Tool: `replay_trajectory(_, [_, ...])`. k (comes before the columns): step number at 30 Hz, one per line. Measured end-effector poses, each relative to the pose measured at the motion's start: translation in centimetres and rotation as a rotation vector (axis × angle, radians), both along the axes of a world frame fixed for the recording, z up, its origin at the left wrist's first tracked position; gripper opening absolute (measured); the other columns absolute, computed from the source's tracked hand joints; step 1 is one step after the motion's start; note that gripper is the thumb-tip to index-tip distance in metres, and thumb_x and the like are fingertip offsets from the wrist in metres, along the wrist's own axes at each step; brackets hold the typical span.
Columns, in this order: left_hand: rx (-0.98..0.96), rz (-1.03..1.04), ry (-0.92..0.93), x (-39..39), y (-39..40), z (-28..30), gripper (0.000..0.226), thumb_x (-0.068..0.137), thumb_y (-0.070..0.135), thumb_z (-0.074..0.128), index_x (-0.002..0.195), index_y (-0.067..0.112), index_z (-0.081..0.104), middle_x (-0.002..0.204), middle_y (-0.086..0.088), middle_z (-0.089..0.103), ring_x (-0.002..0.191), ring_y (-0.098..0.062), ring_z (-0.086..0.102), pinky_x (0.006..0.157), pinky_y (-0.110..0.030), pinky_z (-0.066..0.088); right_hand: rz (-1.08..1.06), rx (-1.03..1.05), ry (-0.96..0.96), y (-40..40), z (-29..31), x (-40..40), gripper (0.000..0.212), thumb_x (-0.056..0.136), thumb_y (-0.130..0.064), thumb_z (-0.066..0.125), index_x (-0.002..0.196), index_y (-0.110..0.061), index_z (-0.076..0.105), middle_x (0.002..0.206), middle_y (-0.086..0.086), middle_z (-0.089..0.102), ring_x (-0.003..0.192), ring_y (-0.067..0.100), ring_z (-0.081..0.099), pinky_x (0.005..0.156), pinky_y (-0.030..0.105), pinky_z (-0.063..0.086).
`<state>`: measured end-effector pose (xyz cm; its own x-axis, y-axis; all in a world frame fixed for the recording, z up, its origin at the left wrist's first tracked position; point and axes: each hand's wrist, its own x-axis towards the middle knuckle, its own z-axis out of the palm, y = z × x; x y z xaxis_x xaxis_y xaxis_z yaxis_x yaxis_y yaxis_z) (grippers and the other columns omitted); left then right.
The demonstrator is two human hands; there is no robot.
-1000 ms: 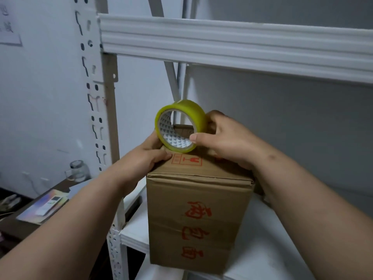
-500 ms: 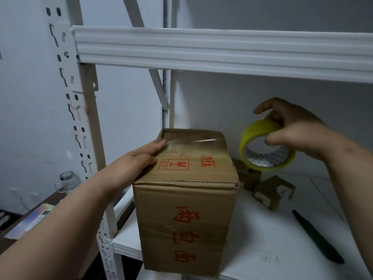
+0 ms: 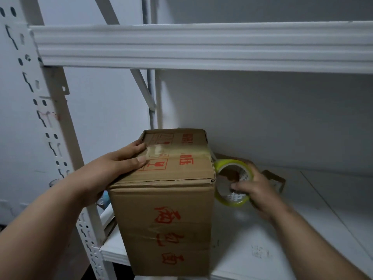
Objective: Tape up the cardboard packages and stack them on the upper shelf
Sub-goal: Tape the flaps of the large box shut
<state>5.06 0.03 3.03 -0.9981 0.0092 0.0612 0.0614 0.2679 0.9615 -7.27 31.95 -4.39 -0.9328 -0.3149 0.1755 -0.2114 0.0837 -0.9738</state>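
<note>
the cardboard box (image 3: 161,199) stands upright at the front left corner of the lower shelf (image 3: 252,249), w/ the upper shelf beam (image 3: 201,47) right above it. left hand (image 3: 113,168) lies flat on the box top, fingers straight and close together, thumb pressing the tape strip (image 3: 161,152) down at the left end. strip runs across the top seam and over the right edge to the tape roll (image 3: 232,182), which the right hand (image 3: 256,190) grips just beside the box's right wall, fingers hooked thru the core.

box looks stiff but dented along the top edge, prob light enough to lift w/ two hands; i'd take it by the two side walls low down, not by the flaps. tape is thin & clingy, so keep it taut or it'll wrinkle. some smaller cardboard bits (image 3: 276,178) sit behind the roll, partly hidden.
</note>
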Motion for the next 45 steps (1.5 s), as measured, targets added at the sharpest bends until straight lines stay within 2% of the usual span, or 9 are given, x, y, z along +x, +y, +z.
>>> replay_trajectory(5, [0.248, 0.154, -0.015, -0.3, -0.1, -1.3, 0.047, 0.073, 0.033, 0.068, 0.120, 0.036, 0.069, 0.123, 0.003, 0.069, 0.108, -0.019, 0.068, 0.086, -0.033, 0.051, 0.085, -0.465, -0.399, -1.7, -3.5, 1.7, 0.033, 0.053, -0.008, 0.075, 0.085, -0.017, 0.080, 0.095, 0.015, 0.074, 0.096, 0.033, 0.068, 0.096, 0.055, 0.047])
replay_trajectory(12, [0.690, 0.159, -0.054, 0.4, -1.0, -4.0, 0.059, 0.069, 0.021, 0.081, 0.126, 0.021, 0.066, 0.110, -0.012, 0.073, 0.084, -0.026, 0.073, 0.067, -0.039, 0.062, 0.208, -0.390, 0.042, -3.4, 5.2, 2.3, 0.067, 0.049, -0.014, 0.080, 0.108, -0.015, 0.049, 0.092, 0.016, 0.068, 0.088, 0.024, 0.066, 0.076, 0.036, 0.053])
replay_trajectory(15, [0.864, 0.170, -0.197, 0.3, 2.0, -7.4, 0.043, 0.043, 0.012, 0.095, 0.082, 0.007, 0.080, 0.072, -0.019, 0.071, 0.053, -0.027, 0.068, 0.045, -0.036, 0.057, 0.212, -0.115, 0.233, -5.3, 8.4, 2.2, 0.063, 0.063, -0.018, 0.076, 0.112, -0.032, 0.039, 0.090, 0.007, 0.068, 0.084, 0.017, 0.068, 0.074, 0.033, 0.055])
replay_trajectory(17, [0.705, 0.187, -0.318, 0.5, 3.9, -9.1, 0.012, 0.067, 0.015, 0.071, 0.071, 0.007, 0.079, 0.074, -0.022, 0.070, 0.058, -0.029, 0.068, 0.057, -0.038, 0.058, 0.179, 0.146, 0.306, -7.1, 8.0, 1.7, 0.067, 0.059, -0.039, 0.081, 0.108, -0.051, 0.036, 0.102, 0.002, 0.068, 0.094, 0.019, 0.068, 0.087, 0.041, 0.055])
replay_trajectory(20, [0.518, 0.241, -0.358, 0.1, 3.9, -10.6, 0.030, 0.090, 0.027, 0.057, 0.081, 0.012, 0.081, 0.094, -0.020, 0.073, 0.079, -0.026, 0.070, 0.080, -0.039, 0.049, 0.243, 0.391, 0.267, -8.8, 5.6, 2.0, 0.067, 0.072, -0.045, 0.082, 0.121, -0.053, 0.037, 0.118, -0.009, 0.063, 0.105, 0.008, 0.062, 0.096, 0.034, 0.051])
replay_trajectory(24, [0.465, 0.102, -0.167, -1.5, 2.3, -9.1, 0.045, 0.095, 0.052, 0.053, 0.133, 0.030, 0.061, 0.137, -0.001, 0.060, 0.122, -0.017, 0.060, 0.110, -0.043, 0.038, 0.270, 0.392, 0.175, -8.8, 4.0, 1.7, 0.072, 0.075, -0.044, 0.082, 0.128, -0.058, 0.036, 0.123, -0.016, 0.060, 0.110, 0.002, 0.059, 0.095, 0.025, 0.049])
replay_trajectory(29, [0.104, 0.036, -0.100, -2.6, 2.9, -8.4, 0.071, 0.076, 0.028, 0.075, 0.140, 0.043, 0.046, 0.139, 0.009, 0.058, 0.116, -0.013, 0.062, 0.100, -0.036, 0.050, 0.275, 0.441, 0.082, -9.0, 3.7, 0.7, 0.097, 0.040, -0.055, 0.088, 0.121, -0.051, 0.034, 0.123, 0.000, 0.061, 0.111, 0.020, 0.063, 0.098, 0.048, 0.052])
replay_trajectory(35, [-0.019, -0.023, -0.141, -3.1, 2.4, -8.1, 0.077, 0.067, 0.045, 0.071, 0.138, 0.059, 0.043, 0.159, 0.025, 0.021, 0.138, -0.010, 0.040, 0.115, -0.042, 0.035, 0.263, 0.468, 0.175, -8.0, 4.3, 0.7, 0.067, 0.057, -0.038, 0.086, 0.112, -0.038, 0.049, 0.100, 0.001, 0.072, 0.096, 0.021, 0.070, 0.090, 0.053, 0.054])
replay_trajectory(45, [-0.141, 0.086, -0.151, -3.2, 2.7, -8.1, 0.077, 0.089, 0.031, 0.068, 0.148, 0.053, 0.025, 0.154, 0.037, 0.013, 0.143, -0.004, 0.025, 0.119, -0.032, 0.023, 0.028, 0.772, 0.362, 2.2, 9.7, 0.4, 0.059, 0.073, -0.011, 0.079, 0.112, -0.043, 0.049, 0.092, 0.008, 0.064, 0.074, 0.019, 0.063, 0.062, 0.032, 0.050])
